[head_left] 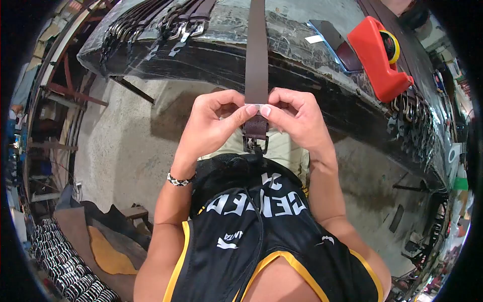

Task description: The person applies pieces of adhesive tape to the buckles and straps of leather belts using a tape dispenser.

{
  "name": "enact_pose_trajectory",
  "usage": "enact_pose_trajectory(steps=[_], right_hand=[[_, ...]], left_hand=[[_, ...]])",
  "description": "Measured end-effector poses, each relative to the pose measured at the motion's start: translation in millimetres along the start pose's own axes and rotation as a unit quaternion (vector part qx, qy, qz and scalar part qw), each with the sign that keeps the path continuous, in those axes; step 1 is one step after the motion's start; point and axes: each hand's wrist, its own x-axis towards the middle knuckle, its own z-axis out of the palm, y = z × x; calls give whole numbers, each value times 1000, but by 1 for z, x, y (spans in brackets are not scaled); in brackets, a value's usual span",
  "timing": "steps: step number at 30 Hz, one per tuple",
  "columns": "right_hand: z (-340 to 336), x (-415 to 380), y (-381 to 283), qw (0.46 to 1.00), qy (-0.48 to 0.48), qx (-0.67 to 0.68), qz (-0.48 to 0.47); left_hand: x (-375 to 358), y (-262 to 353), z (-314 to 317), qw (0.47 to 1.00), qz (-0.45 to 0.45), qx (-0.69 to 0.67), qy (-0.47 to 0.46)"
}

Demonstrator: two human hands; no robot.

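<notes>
A dark brown belt (256, 60) runs down from the worktable toward my body, its black buckle (255, 144) hanging at the near end. My left hand (215, 121) pinches the belt's left edge a little above the buckle. On the opposite edge my right hand (298, 120) is closed in the same way. Both thumbs press, nearly tip to tip, on a small pale strip (253, 105) lying across the belt. The curled fingers are partly hidden behind the strap.
The plastic-covered worktable (302, 63) spans the far side. On it are a red tape dispenser (375, 60), a dark flat phone-like object (334, 43) and bundles of belts (166, 20). Many buckles (70, 261) are stacked at lower left beside leather pieces (108, 246).
</notes>
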Motion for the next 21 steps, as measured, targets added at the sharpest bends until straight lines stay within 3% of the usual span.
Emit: enact_pose_trajectory(steps=[12, 15, 21], right_hand=[[0, 1, -1, 998, -34, 52, 19], [1, 1, 1, 998, -31, 60, 17], [1, 2, 2, 996, -34, 79, 5]], left_hand=[[-1, -21, -18, 996, -2, -78, -40], [0, -28, -16, 988, 0, -150, -45], [2, -45, -12, 987, 50, -150, -18]])
